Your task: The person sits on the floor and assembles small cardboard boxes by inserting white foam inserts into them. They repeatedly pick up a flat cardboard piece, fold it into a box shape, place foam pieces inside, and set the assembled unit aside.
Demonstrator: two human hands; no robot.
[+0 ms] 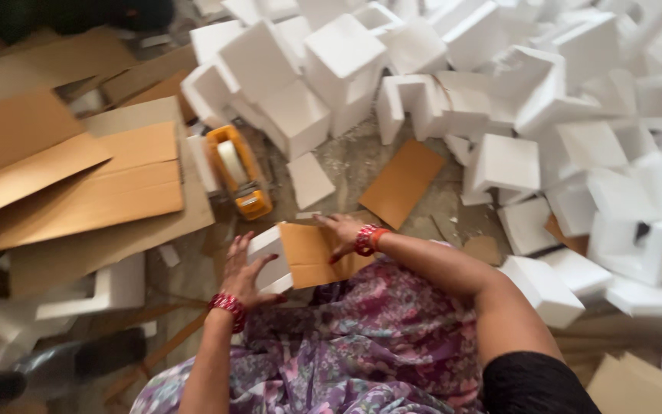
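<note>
Foam block [268, 259] with cardboard piece [312, 253] on it sits between left hand [240, 277] and right hand [344, 232]; tape dispenser [240, 172] beyond the left hand; foam pile [499, 84] beyond the right hand.
</note>
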